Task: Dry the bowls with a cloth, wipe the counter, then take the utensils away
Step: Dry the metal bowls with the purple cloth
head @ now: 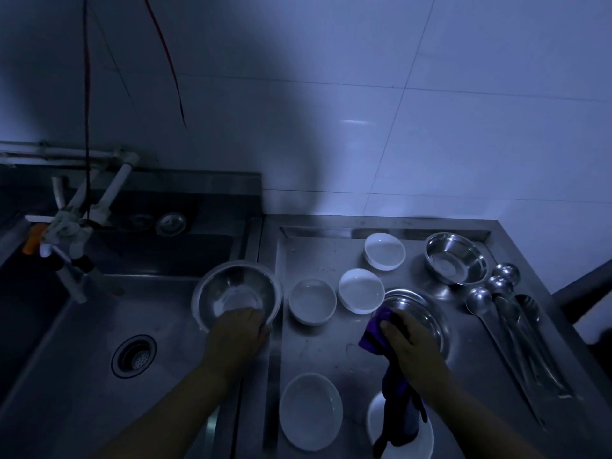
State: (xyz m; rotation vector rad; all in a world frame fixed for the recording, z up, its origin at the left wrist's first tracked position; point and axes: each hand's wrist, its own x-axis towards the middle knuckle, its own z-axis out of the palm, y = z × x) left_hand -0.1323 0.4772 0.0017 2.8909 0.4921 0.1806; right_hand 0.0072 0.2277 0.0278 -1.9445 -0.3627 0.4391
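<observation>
The left hand (236, 329) grips the near rim of a big steel bowl (236, 293), which sits at the sink's (82, 326) right edge. The right hand (409, 342) holds a purple cloth (374, 336) and rests on a steel plate (420, 313) right of the sink. Four white bowls (312, 306) stand between the big bowl and this plate. The spoons (510, 313) lie further right of the sink, beside a smaller steel bowl (457, 258).
</observation>
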